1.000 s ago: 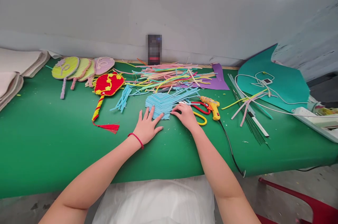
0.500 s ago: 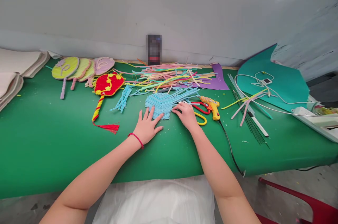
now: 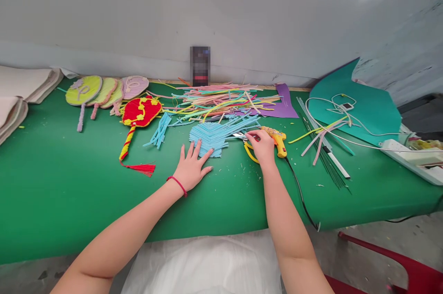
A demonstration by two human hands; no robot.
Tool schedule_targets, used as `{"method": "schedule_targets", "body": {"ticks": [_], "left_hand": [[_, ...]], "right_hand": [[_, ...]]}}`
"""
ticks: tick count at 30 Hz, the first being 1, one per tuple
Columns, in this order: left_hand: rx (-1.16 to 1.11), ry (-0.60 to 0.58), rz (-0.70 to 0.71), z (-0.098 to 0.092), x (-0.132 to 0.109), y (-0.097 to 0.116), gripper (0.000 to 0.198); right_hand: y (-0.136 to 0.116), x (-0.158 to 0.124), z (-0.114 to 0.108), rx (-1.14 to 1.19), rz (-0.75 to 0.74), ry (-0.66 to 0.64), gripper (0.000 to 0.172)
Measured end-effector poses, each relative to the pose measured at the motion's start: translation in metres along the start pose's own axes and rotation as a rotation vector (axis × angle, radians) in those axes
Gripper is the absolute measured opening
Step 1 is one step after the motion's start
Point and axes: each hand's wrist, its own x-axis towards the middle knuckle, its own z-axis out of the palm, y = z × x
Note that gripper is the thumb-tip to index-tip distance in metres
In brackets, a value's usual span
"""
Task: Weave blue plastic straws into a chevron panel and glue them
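Observation:
My left hand, with a red cord at the wrist, lies flat with fingers spread. Its fingertips rest on the lower left of a light-blue panel of pipe cleaners laid side by side in a V pattern. My right hand is closed on a pair of scissors just right of the panel. Their yellow loop and metal blades show, while the fingers hide most of the rest. Loose blue pipe cleaners fan out above the blades. Touching or close behind the right hand is a yellow glue gun.
A red fan with a tassel and several pastel fans lie left. Mixed pipe cleaners are heaped at the back beside purple paper. Rightward are a white cable, thin wires and a power strip.
My right hand has moved right, from the panel's edge onto the scissors, and their yellow loop has shifted left. My left hand stays on the panel.

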Motion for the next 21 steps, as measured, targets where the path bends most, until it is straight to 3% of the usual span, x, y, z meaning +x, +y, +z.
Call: {"method": "schedule_targets", "body": {"ticks": [9, 13, 17, 21], "left_hand": [[-0.035, 0.082, -0.052, -0.007, -0.001, -0.001, 0.060], [-0.042, 0.127, -0.087, -0.008, 0.003, -0.006, 0.059], [-0.066, 0.180, -0.100, -0.008, 0.008, -0.013, 0.052], [-0.097, 0.221, -0.046, -0.011, 0.013, -0.017, 0.043]], "right_hand": [[0.023, 0.008, -0.031, -0.131, 0.146, 0.209, 0.020], [0.038, 0.010, -0.051, -0.271, 0.284, 0.335, 0.022], [0.057, 0.011, -0.061, -0.332, 0.507, 0.224, 0.031], [0.067, 0.013, -0.057, -0.380, 0.631, 0.132, 0.044]]}}
